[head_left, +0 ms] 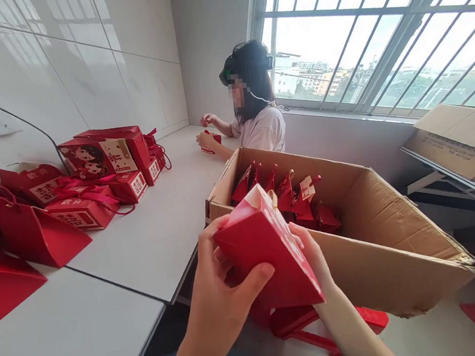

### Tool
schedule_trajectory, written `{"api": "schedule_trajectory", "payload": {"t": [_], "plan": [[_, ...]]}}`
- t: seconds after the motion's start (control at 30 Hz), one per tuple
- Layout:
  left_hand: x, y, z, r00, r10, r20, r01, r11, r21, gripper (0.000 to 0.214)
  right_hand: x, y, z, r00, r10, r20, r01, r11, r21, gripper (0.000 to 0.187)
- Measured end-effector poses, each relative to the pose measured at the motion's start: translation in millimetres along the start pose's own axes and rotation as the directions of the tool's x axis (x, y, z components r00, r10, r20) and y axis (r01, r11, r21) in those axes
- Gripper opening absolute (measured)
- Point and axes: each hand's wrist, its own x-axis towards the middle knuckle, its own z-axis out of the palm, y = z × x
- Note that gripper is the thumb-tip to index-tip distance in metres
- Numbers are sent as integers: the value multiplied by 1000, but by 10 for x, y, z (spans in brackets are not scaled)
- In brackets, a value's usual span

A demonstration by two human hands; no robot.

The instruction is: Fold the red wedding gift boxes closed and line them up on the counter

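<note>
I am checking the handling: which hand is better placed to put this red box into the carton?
Right hand, probably: it grips the red paper box beside the open brown cardboard carton.

Left hand and right hand grip a red gift box between them, held tilted in front of an open cardboard carton containing more red boxes. Finished red boxes lie stacked on the white surface. A second person sits at the far end, holding a small red box.
</note>
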Motion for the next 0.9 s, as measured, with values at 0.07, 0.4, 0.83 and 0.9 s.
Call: {"api": "schedule_trajectory", "payload": {"t": [0.07, 0.4, 0.83, 0.9], "plan": [[38, -150, -148, 995, 55, 86, -65, 991, 119, 67, -47, -145, -119, 994, -20, -108, 13, 998, -64, 33], [639, -884, 163, 814, 428, 392, -520, 236, 821, 52, 60, -1514, -1120, 374, -895, -246, -179, 190, -965, 28], [692, -1060, 286, 874, 358, 328, -430, 258, 865, 45, 1351, -1381, -2192, 709, -443, -549, -635, -60, -770, 26], [690, -1063, 292, 881, 352, 317, -418, 264, 869, 44, 1430, -1172, -2249, 717, -382, -583, -633, -8, -774, 29]]}}
